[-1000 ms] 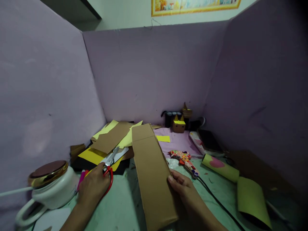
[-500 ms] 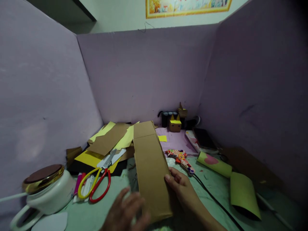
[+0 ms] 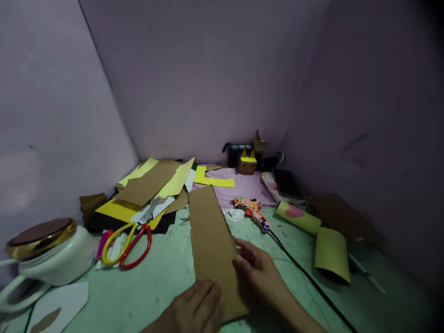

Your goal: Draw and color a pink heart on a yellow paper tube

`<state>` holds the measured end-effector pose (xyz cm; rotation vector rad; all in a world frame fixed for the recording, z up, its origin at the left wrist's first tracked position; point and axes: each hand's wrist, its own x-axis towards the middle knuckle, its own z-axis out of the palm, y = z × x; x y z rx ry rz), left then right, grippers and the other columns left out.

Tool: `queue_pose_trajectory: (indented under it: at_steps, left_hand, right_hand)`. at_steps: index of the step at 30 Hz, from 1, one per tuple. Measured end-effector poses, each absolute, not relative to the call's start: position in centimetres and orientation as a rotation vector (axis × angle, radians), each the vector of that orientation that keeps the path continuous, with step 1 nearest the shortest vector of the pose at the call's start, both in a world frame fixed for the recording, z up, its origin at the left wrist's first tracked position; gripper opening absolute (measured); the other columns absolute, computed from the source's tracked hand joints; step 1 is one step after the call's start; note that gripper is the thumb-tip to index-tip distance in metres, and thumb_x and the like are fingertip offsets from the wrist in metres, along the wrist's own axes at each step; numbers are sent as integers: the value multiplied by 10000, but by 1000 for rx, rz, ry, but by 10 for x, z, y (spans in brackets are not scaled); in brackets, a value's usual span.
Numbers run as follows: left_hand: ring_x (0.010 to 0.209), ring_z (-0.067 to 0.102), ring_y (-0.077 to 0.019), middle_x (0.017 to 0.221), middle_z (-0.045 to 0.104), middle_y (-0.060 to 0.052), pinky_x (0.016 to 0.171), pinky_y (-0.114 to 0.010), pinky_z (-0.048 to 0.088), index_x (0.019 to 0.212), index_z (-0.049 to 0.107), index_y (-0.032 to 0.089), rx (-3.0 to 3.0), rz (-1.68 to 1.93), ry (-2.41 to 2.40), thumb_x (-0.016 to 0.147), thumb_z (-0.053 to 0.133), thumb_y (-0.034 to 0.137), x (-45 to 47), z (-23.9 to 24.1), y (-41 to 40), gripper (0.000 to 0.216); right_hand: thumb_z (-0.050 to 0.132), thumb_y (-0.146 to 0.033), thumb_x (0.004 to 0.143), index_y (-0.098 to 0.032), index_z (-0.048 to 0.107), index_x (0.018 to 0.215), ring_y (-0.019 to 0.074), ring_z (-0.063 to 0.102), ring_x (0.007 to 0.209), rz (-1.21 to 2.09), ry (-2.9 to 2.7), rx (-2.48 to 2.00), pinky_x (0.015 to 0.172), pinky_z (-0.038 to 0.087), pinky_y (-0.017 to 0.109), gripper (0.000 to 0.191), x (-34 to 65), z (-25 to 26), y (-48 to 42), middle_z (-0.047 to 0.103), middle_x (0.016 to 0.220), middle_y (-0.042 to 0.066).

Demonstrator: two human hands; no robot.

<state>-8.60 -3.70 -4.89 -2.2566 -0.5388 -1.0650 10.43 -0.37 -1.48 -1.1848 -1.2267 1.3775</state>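
A long brown cardboard strip [image 3: 210,236] lies lengthwise in front of me at the middle of the table. At its right edge, my right hand [image 3: 260,268] pinches the strip, thumb on top and fingers beneath or beside the edge. My left hand [image 3: 197,305] rests on the near left part of the strip, fingers together and laid over its surface; the thumb is hidden. Left of the strip are scissors [image 3: 138,236] with one yellow and one red handle, blades apart. A glue gun [image 3: 253,212] with a colourful pattern lies to the right, its black cord running toward me.
Cardboard and coloured paper sheets [image 3: 145,182] are heaped at the back left. A white mug [image 3: 58,259] with a gold-rimmed lid stands at the left. Yellow-green paper rolls [image 3: 333,254] and a dark phone [image 3: 287,182] are at the right. A small cardboard box figure [image 3: 247,165] stands at the back.
The strip has come down from a raised position onto the table, uncovering yellow paper behind it. My left hand has moved onto the strip. The view has tilted downward.
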Motion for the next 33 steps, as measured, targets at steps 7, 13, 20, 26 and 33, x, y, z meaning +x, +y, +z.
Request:
queue_pose_trajectory:
  at_steps: [7,13,20,26,33]
  left_hand:
    - [826,709,-226,849,751,-119,752,-321,594,862,676,86,-2413,-911,-650,811,406,21,-90,-44,-58,282]
    - [825,703,-228,855,758,-104,767,-324,597,879,678,90,-2472,-810,-658,803,377,34,-90,-31,-61,316]
    - [899,692,-247,903,745,-151,786,-347,598,956,652,59,-2612,-779,-778,743,363,41,-92,-24,-65,360]
    - [821,702,-204,835,732,-134,779,-309,604,951,621,61,-2791,-1052,-865,702,425,-2,-91,-12,-58,323]
    - [589,662,-134,691,711,-51,570,-231,559,877,654,129,-2898,-1285,-1145,809,481,28,-90,-1,-52,211]
  right_hand:
    - [686,-261,791,-375,478,1350,349,446,1288,826,-2287,-871,1065,224,638,607,141,-28,-39,549,1356,73]
    - [675,-231,788,-132,516,1325,387,403,1283,839,-2667,-994,1039,318,586,568,115,-12,-38,434,1369,176]
    - [645,-245,859,-84,635,1192,301,612,1118,227,-2565,-738,960,496,405,371,122,-22,-46,632,1204,179]
    - [352,-110,977,-21,676,1009,244,701,966,-2,-2454,-628,861,580,358,338,119,-18,-44,737,1025,156]
    - [341,-230,982,-128,669,888,175,730,709,301,-2332,-781,648,585,254,356,116,-14,-34,761,807,79]
